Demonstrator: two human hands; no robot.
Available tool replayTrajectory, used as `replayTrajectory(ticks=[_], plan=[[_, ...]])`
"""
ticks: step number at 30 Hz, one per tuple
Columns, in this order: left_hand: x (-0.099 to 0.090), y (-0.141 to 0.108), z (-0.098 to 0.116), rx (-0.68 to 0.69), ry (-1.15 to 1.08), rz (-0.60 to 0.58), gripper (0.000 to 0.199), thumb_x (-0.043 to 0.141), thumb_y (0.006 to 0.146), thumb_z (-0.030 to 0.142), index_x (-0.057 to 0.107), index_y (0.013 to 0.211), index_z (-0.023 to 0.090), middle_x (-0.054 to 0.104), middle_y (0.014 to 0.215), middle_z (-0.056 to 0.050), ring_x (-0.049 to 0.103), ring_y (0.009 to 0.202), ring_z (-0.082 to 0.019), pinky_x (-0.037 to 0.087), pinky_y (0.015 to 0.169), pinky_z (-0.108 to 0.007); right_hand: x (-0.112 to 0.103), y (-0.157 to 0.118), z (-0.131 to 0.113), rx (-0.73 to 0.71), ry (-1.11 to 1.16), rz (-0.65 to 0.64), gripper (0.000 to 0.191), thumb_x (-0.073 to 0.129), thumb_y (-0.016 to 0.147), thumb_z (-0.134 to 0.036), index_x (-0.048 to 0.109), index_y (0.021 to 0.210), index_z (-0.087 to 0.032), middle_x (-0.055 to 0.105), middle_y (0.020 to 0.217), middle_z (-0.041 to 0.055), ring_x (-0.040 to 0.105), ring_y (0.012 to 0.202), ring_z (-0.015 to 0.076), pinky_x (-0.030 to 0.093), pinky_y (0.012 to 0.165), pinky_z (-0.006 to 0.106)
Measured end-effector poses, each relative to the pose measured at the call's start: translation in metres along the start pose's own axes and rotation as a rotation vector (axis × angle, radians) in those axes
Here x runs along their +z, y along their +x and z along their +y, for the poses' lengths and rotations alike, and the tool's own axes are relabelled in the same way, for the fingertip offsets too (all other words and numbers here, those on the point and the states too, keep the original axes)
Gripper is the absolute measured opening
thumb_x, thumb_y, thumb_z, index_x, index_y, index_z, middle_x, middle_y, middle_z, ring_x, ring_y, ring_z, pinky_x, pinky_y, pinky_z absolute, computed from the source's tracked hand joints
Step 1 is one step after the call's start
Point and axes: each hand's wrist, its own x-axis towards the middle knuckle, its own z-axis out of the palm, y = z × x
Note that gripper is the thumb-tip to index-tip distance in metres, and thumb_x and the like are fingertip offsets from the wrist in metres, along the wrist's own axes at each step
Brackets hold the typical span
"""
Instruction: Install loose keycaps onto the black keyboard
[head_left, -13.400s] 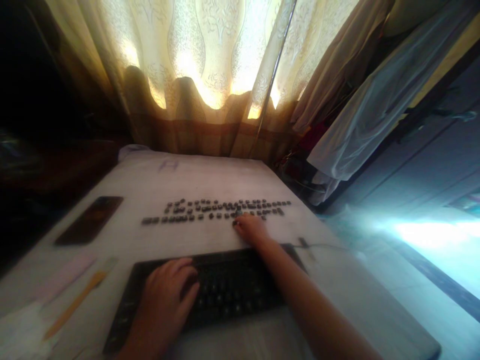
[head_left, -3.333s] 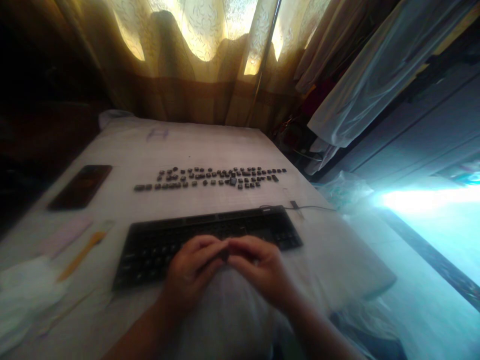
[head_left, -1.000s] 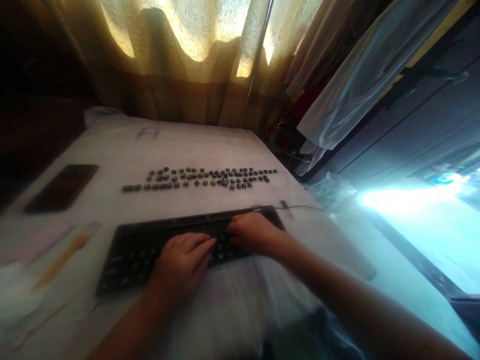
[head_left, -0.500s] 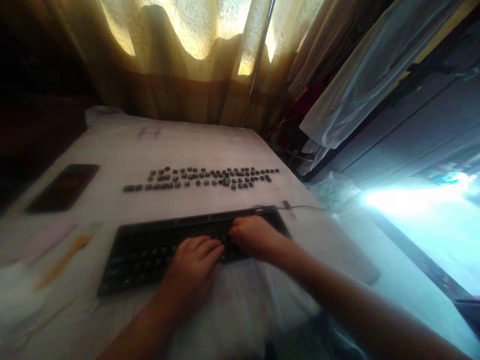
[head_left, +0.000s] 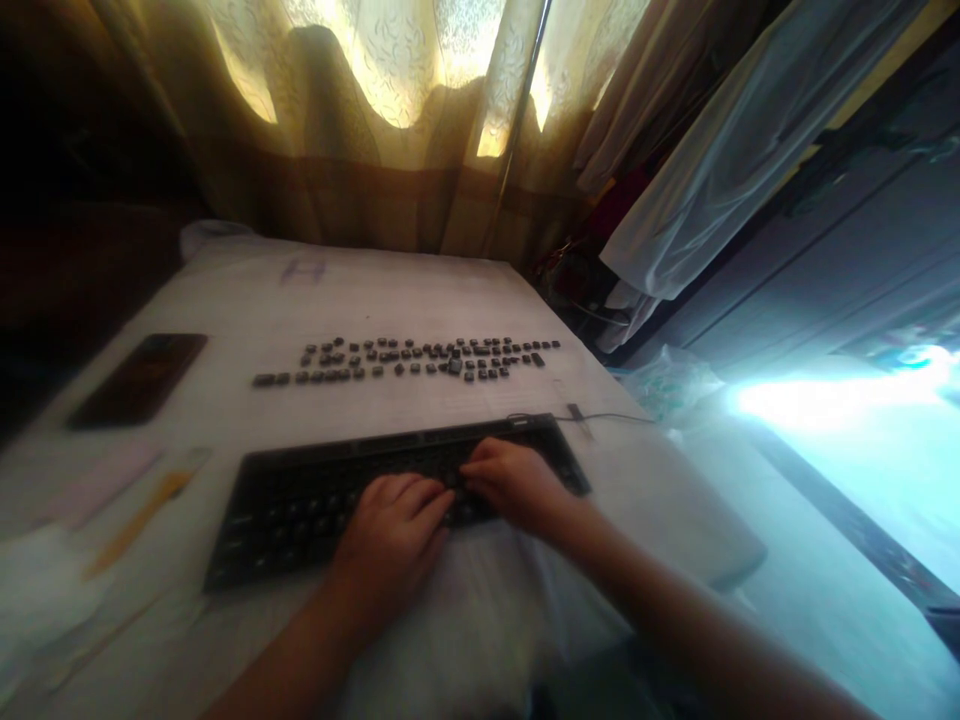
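From here I see the keyboard (head_left: 300,500) lying across the lower middle of the frame, flat on the table (head_left: 390,290), under both hands. The left hand (head_left: 394,525) rests over its near edge and the right hand (head_left: 517,480) over its keys, fingertips nearly meeting. I can't tell whether either pinches a keycap. I'd judge the keyboard stiff, fairly light and apt to slide; its two short ends look best for a grip, and the left end is uncovered. Beyond it, the loose keycaps (head_left: 455,364) lie in rough rows at mid-frame: small, hard, probably slippery, best pinched by their sides. A sleeve could scatter them. The cable (head_left: 615,416) runs off to the right and might snag. At the left sit the phone (head_left: 142,380), the pink thing (head_left: 105,480) and the orange-handled brush (head_left: 139,525), none in the way.
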Motion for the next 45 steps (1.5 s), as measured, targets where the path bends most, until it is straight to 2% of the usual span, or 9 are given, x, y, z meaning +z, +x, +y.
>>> replayTrajectory(ticks=[5,9,18,24,29,32,38,41,45], plan=[[0.001,0.011,0.006,-0.024,0.085,-0.075,0.034,0.064,0.085,0.026,0.066,0.119,0.020,0.066,0.102,-0.009,0.058,0.094,-0.027,0.048,0.088,-0.047,0.007,-0.008,0.007,-0.001,0.136,0.130,0.027,0.060,0.089,-0.015,0.074,0.112,-0.016,0.071,0.104,0.0096,0.067,0.092,0.0175,0.051,0.086,0.028],[0.003,0.016,0.007,-0.011,0.127,-0.093,0.037,0.066,0.084,0.028,0.065,0.120,0.019,0.065,0.100,-0.010,0.057,0.092,-0.028,0.047,0.085,-0.047,0.014,-0.016,0.012,0.018,0.196,0.247,0.025,0.057,0.088,-0.012,0.076,0.103,-0.020,0.071,0.100,0.0074,0.067,0.089,0.0165,0.052,0.082,0.028],[0.004,0.019,0.012,-0.056,0.173,-0.145,0.036,0.068,0.083,0.033,0.066,0.118,0.021,0.064,0.100,-0.008,0.056,0.092,-0.027,0.044,0.086,-0.045,0.024,-0.022,0.005,-0.029,0.020,0.244,0.029,0.057,0.084,-0.012,0.076,0.105,-0.018,0.070,0.100,0.0104,0.064,0.089,0.0207,0.052,0.081,0.032],[0.006,0.021,0.013,-0.067,0.138,-0.089,0.029,0.066,0.085,0.030,0.068,0.112,0.021,0.066,0.099,-0.008,0.057,0.092,-0.027,0.044,0.087,-0.047,0.026,-0.022,0.006,-0.023,0.056,0.258,0.032,0.058,0.081,-0.011,0.076,0.107,-0.018,0.071,0.101,0.0101,0.064,0.089,0.0201,0.052,0.080,0.031],[0.002,0.010,0.000,-0.054,0.049,-0.018,0.029,0.059,0.090,0.028,0.068,0.115,0.020,0.069,0.103,-0.009,0.061,0.093,-0.026,0.047,0.086,-0.045,0.034,-0.029,0.010,0.016,0.224,0.480,0.030,0.053,0.084,-0.010,0.075,0.104,-0.017,0.070,0.097,0.0097,0.066,0.087,0.0178,0.054,0.080,0.029],[-0.003,0.003,-0.006,-0.032,0.027,0.035,0.024,0.053,0.092,0.026,0.071,0.108,0.020,0.071,0.103,-0.009,0.063,0.092,-0.025,0.048,0.086,-0.045,0.036,-0.032,0.009,0.052,0.248,0.533,0.030,0.052,0.086,-0.011,0.075,0.102,-0.018,0.070,0.095,0.0091,0.066,0.086,0.0181,0.054,0.080,0.030],[-0.004,0.002,-0.006,-0.012,0.033,0.070,0.023,0.052,0.092,0.025,0.073,0.100,0.021,0.073,0.097,-0.008,0.065,0.089,-0.025,0.051,0.084,-0.046,0.025,-0.026,0.002,0.048,0.100,0.419,0.025,0.058,0.089,-0.021,0.074,0.108,-0.020,0.069,0.103,0.0097,0.064,0.093,0.0197,0.051,0.085,0.032],[0.001,0.001,-0.006,-0.014,0.044,0.062,0.027,0.052,0.093,0.025,0.071,0.111,0.019,0.072,0.108,-0.010,0.065,0.099,-0.028,0.050,0.090,-0.050,0.013,-0.016,-0.001,0.032,0.037,0.263,0.024,0.063,0.089,-0.027,0.074,0.109,-0.021,0.069,0.103,0.0083,0.062,0.093,0.0200,0.049,0.083,0.032],[0.007,-0.002,-0.008,0.000,0.065,0.033,0.034,0.049,0.094,0.029,0.066,0.122,0.019,0.071,0.121,-0.012,0.064,0.111,-0.030,0.048,0.097,-0.054,0.000,-0.004,-0.003,0.014,-0.011,0.064,0.016,0.063,0.091,-0.028,0.075,0.099,-0.021,0.068,0.098,0.0055,0.062,0.088,0.0170,0.047,0.079,0.028]])
